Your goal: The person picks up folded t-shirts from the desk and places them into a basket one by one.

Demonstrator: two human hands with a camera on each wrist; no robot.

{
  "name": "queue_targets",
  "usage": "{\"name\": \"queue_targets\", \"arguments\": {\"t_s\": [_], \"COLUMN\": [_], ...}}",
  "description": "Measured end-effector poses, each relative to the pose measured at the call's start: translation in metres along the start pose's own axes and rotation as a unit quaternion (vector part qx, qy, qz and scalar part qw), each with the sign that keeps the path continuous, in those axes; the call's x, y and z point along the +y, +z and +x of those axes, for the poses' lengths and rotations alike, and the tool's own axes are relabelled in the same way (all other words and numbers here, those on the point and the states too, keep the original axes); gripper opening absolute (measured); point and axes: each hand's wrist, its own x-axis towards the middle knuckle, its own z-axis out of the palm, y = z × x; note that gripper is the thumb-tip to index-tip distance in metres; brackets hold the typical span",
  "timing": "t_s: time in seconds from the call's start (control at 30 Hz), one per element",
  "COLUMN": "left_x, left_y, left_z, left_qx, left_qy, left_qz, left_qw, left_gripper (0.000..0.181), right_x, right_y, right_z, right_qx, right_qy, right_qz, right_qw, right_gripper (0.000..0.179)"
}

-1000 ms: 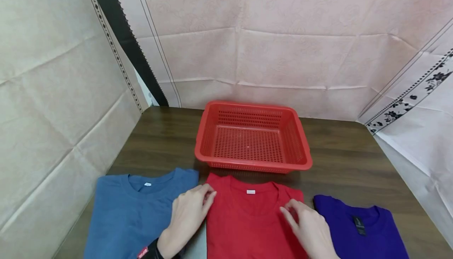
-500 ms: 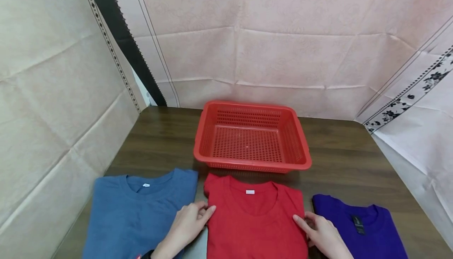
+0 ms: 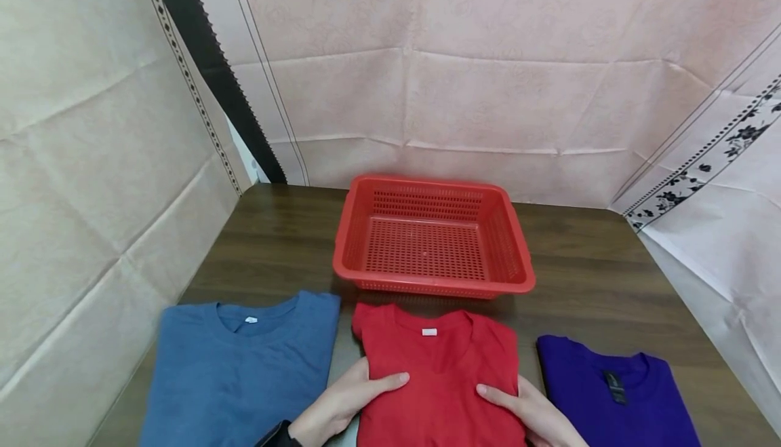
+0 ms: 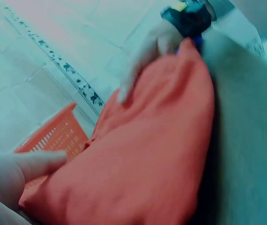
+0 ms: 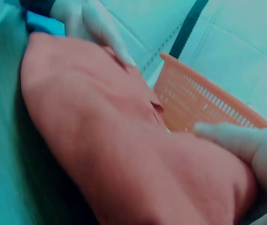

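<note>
A folded red T-shirt [image 3: 439,379] lies between my two hands, its collar and white label toward the basket. My left hand [image 3: 344,399] grips its left side, thumb on top and fingers hidden beneath. On the other side my right hand [image 3: 539,413] holds the right edge the same way, thumb over the cloth. In both wrist views the shirt [image 4: 138,150] bulges between the hands, its near part apart from the table. A folded blue T-shirt [image 3: 238,372] lies left of it, a folded purple T-shirt [image 3: 616,399] to the right.
A red plastic basket [image 3: 427,250] with slotted walls and nothing inside stands behind the shirts on the brown wooden table [image 3: 579,264]. Pale cloth sheets [image 3: 457,94] hang as walls at the back and both sides.
Both hands have come from touching the red T-shirt's sides to gripping them, thumbs moving inward over the cloth. The shirt has drawn slightly narrower. The basket and other shirts stay put.
</note>
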Motion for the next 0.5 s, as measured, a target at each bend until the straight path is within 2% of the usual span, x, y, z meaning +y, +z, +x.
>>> {"name": "queue_targets", "arguments": {"t_s": [0.2, 0.33, 0.5], "left_x": [-0.005, -0.003, 0.006], "left_y": [-0.002, -0.008, -0.011], "left_z": [-0.004, -0.014, -0.029], "left_qx": [-0.017, -0.024, -0.068], "left_qy": [-0.022, -0.034, -0.026], "left_qz": [-0.059, -0.095, -0.129], "left_qw": [0.9979, 0.9946, 0.9890], "left_gripper": [0.054, 0.060, 0.055], "right_x": [0.003, -0.002, -0.013], "right_y": [0.002, 0.002, 0.006], "right_z": [-0.003, -0.010, -0.023], "right_qx": [0.003, 0.001, -0.002], "right_qy": [0.010, 0.017, 0.018], "right_qz": [0.033, 0.040, 0.027], "right_qw": [0.9994, 0.9990, 0.9995], "right_gripper": [0.068, 0.068, 0.066]}}
